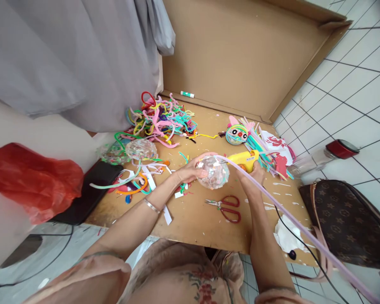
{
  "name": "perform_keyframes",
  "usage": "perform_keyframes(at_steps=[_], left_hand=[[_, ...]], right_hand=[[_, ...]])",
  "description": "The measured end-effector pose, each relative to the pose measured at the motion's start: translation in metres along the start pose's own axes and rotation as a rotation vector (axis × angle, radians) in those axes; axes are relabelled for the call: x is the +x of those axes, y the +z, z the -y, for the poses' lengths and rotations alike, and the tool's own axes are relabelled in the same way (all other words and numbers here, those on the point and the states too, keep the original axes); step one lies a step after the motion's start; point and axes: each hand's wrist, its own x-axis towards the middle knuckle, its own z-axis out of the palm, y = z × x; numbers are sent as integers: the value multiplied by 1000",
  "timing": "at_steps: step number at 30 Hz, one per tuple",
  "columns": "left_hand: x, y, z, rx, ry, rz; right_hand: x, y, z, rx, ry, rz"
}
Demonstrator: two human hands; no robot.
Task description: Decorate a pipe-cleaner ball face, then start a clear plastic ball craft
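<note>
Left hand (190, 171) cupping ball (213, 172); right hand (256, 173) gripping glue gun (244, 159), nozzle at ball. Scissors (226, 207) just nearer, pipe cleaners (160, 120) far left.

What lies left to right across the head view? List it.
Red plastic bag → black flat case → left hand → clear faceted ball → yellow glue gun in right hand → red-lidded glass jar → brown patterned handbag.

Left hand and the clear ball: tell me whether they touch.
Touching. The head view shows the left hand with its fingers wrapped over the side of the clear ball, no gap between them; the right hand holds the yellow glue gun beside it.
</note>
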Motion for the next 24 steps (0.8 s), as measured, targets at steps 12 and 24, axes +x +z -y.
perform_keyframes(at_steps=[12, 24], left_hand=[[-1, 2, 0, 12, 8, 18], [-1, 1, 2, 14, 10, 21]], right_hand=[[2, 3, -6, -18, -31, -13], [2, 0, 0, 36, 16, 22]])
